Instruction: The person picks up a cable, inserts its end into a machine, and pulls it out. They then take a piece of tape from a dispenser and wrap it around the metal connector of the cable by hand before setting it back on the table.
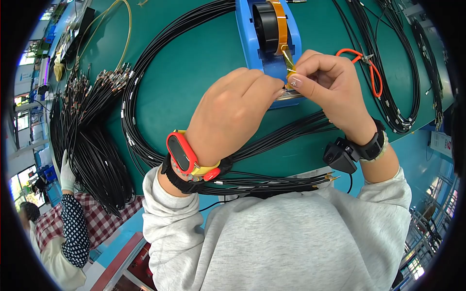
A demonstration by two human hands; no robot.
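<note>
A blue tape dispenser (245, 36) stands at the far middle of the table, carrying a roll of amber tape (280, 22) on a black core. From the roll a loose strip of the tape comes down to my right hand (335, 85), which pinches its end between thumb and forefinger. My left hand (233, 109) is at the dispenser's front edge, its fingers pressed together close to the right fingertips. Whatever those left fingers hold is hidden behind them. Black cables (286, 132) lie on the table below both hands.
A large loop of black cables (127, 97) curves around on the left, beside a thick heap of cables with metal ends (90, 140). Red-handled pliers (377, 80) rest on cables at right. Along the near edge lies another cable bundle (262, 183). A co-worker's gloved hand (67, 174) touches the heap.
</note>
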